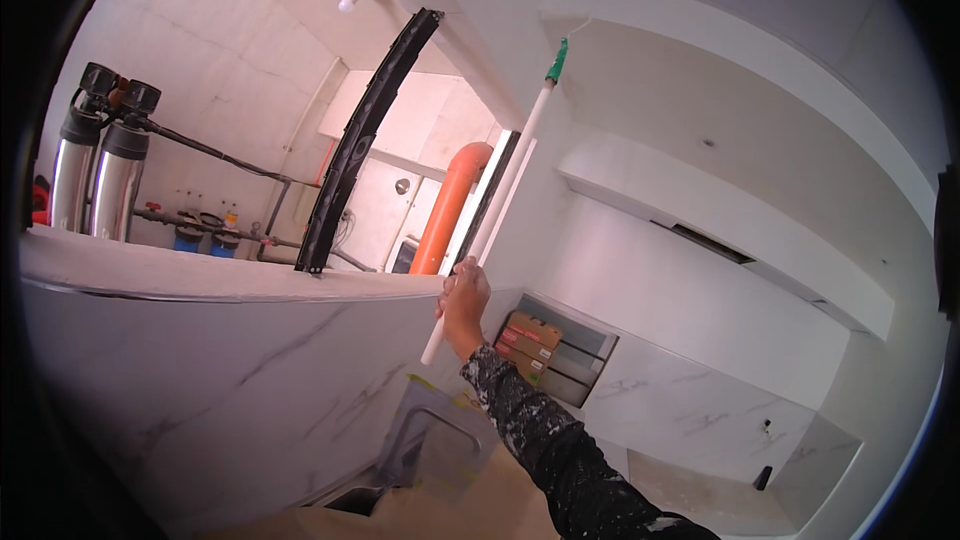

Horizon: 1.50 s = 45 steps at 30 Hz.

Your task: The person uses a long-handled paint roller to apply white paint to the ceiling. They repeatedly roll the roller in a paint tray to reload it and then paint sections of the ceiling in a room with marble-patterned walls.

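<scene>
My right hand [464,306] is closed round the lower part of a long white pole [515,175], and a short end of the pole sticks out below the fist. The pole leans up and to the right. At its top sits a green handle [558,60] with a thin pale bent rod, much like a paint roller frame, close to the white ceiling edge. Any roller sleeve there is hard to make out against the white. A dark sleeve spattered with white covers my right forearm. My left hand is out of the picture.
Left of the pole is a window opening with a black upright frame piece [365,145], an orange pipe [450,210] and steel filter cylinders [120,180] beyond. Below are a marbled wall [230,360], a tap [430,420] under plastic, and cardboard boxes [528,342] in a niche.
</scene>
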Each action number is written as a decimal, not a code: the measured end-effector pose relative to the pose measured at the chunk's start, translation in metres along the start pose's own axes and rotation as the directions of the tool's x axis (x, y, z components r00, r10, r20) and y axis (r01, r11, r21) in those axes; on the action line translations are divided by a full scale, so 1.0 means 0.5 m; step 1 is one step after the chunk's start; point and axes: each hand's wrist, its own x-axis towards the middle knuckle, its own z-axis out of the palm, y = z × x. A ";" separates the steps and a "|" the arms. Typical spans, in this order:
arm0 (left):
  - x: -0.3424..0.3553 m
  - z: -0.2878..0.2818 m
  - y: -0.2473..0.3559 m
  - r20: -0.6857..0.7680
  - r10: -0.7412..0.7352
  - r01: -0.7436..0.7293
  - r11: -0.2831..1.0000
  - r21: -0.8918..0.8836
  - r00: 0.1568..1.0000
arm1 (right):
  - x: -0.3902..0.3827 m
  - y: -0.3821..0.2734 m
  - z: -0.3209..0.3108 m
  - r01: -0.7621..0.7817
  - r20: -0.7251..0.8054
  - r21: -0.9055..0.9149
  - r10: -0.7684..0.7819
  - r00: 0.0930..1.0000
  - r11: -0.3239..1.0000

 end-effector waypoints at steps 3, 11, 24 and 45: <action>0.001 -0.006 0.007 0.031 -0.014 0.014 1.000 0.006 0.999 | -0.016 -0.015 -0.029 -0.003 0.006 0.020 0.003 1.000 1.000; 0.024 -0.017 0.021 0.070 -0.041 0.039 0.999 0.031 0.997 | 0.021 -0.062 -0.057 -0.007 0.021 0.111 0.004 1.000 0.994; 0.023 -0.013 0.027 0.104 -0.040 0.038 0.999 0.029 0.994 | 0.231 -0.318 0.002 -0.008 0.069 0.107 0.001 0.998 0.994; 0.012 0.007 0.009 0.010 -0.008 0.008 1.000 0.006 1.000 | -0.022 -0.144 -0.063 -0.045 0.043 0.070 0.042 0.998 0.997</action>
